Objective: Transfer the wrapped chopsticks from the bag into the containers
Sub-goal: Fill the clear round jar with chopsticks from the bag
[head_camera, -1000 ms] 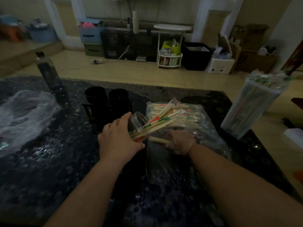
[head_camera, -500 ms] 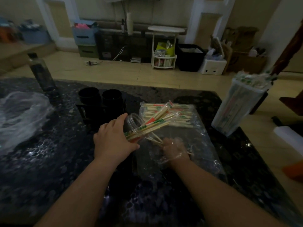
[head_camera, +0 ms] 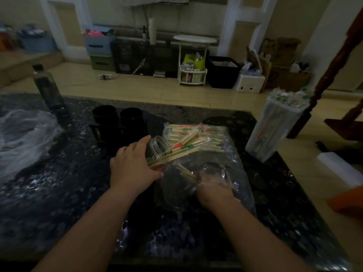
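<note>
Still, left hand [head_camera: 133, 167] gripping tilted jar [head_camera: 159, 144], right hand [head_camera: 215, 188] nearer inside bag [head_camera: 231, 154], fingers [head_camera: 206, 179] unclear.

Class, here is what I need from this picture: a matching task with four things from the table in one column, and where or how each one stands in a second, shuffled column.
1 clear jar
2 black cups
3 tall container
4 dark bottle

A far left of the table
B right edge, packed with wrapped chopsticks
C tilted, gripped by the left hand
D side by side behind the left hand

Pairs: 1-C, 2-D, 3-B, 4-A
</note>
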{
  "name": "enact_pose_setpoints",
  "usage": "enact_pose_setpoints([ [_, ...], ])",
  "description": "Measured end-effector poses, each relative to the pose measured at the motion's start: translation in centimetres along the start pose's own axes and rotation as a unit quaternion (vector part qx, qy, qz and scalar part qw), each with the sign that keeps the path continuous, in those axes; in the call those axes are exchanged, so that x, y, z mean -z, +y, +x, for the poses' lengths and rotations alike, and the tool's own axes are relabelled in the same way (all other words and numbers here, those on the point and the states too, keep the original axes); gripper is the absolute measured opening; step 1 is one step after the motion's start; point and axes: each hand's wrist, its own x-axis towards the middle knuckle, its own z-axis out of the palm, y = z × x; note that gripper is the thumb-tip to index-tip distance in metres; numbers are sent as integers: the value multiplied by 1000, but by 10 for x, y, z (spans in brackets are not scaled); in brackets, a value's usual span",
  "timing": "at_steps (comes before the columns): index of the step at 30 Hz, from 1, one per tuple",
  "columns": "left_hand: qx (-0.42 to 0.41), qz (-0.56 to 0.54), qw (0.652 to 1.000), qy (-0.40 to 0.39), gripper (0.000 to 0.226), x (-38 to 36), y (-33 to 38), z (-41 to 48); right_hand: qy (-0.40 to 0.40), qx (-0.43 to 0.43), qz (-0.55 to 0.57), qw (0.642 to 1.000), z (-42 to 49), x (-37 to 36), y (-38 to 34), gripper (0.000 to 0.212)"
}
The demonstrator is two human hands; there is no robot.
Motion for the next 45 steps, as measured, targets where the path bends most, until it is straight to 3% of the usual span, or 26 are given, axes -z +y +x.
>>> enact_pose_setpoints([
  [5,-8,18,1000,2,109,3,-3,-5,-54,44,67,995,-28,23,-3,45],
  [8,-6,18,1000,8,108,4,-6,-6,-58,63,18,996,-39,35,-1,38],
  [13,-15,22,999,24,107,4,-4,-9,-9,125,4,992,-49,59,-1,22],
  [17,-25,24,999,26,101,1,-4,-11,46,166,26,985,-58,76,-7,25],
  [22,-12,15,1000,18,97,-4,-3,-10,197,202,-14,959,-67,94,-10,27],
  [24,-15,8,1000,18,98,-5,-4,-9,271,211,-21,939,-64,91,-10,35],
  [28,-20,18,999,22,96,-8,-6,-9,455,267,23,849,-50,74,-3,29],
  [32,-20,13,999,23,93,-9,-6,-8,533,242,97,805,-46,66,3,33],
  [35,-20,22,999,22,92,-10,-6,-6,546,214,189,788,-44,67,4,30],
  [37,-22,29,999,21,93,-11,-6,-5,511,199,297,782,-40,64,3,32],
  [41,-35,42,998,24,92,-13,-6,-7,542,198,372,727,-36,62,-1,30],
  [45,-34,37,998,29,93,-14,-4,-7,469,183,519,691,-34,64,-8,22],
])
